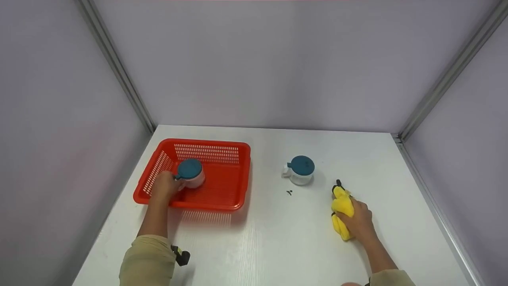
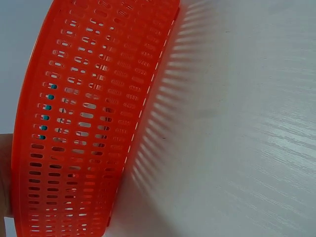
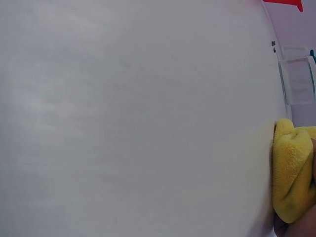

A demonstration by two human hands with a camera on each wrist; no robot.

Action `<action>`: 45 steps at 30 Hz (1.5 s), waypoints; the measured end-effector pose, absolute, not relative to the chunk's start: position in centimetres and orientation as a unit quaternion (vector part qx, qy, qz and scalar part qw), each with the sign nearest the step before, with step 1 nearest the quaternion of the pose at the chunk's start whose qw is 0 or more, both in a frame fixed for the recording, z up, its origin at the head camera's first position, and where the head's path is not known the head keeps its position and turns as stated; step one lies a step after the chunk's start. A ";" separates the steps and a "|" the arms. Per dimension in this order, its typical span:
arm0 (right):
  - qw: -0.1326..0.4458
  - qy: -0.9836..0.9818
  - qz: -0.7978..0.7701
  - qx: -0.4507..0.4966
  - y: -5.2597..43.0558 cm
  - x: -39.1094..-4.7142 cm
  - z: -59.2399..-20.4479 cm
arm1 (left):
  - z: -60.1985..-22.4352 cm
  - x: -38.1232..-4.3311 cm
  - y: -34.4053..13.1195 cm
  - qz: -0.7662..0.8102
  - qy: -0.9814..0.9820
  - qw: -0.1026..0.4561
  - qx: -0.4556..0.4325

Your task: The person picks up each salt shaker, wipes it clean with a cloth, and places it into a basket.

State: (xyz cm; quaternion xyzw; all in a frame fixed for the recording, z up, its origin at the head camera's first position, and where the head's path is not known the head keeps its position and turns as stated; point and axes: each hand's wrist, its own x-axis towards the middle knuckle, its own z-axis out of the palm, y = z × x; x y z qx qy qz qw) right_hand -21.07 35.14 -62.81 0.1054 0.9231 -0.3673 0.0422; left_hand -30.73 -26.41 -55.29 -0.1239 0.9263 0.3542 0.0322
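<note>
My left hand [image 1: 163, 185] reaches over the near left side of a red plastic basket [image 1: 226, 184] and holds the handle of a clear jar with a teal lid [image 1: 189, 168]. That jar is upright inside the basket, toward its left. In the left wrist view the basket's slotted wall [image 2: 89, 98] hides most of the jar and hand. On the right, my right hand [image 1: 362, 222] grips a bunched yellow cloth [image 1: 342, 206] with black edging. The right wrist view shows the cloth's fuzzy folds [image 3: 292, 170] low against the tabletop.
A second clear jar with a teal lid [image 1: 301, 165] stands on the white table [image 1: 278, 238] between basket and cloth, its handle pointing left. Small dark bits [image 1: 289, 192] lie just in front of it. Pale walls enclose the table at the back and sides.
</note>
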 end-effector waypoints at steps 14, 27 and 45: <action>0.042 0.923 -0.368 0.106 35.1 -21.1 -62.3 | -52.5 -29.4 -25.7 0.340 0.927 0.064 -0.142; 0.037 0.922 -0.370 0.108 35.1 -21.1 -62.2 | -50.0 -28.9 -22.0 0.311 0.941 0.040 -0.130; 0.034 0.924 -0.363 0.114 34.8 -20.9 -62.8 | -48.9 -28.3 -10.4 0.382 0.919 -0.070 0.073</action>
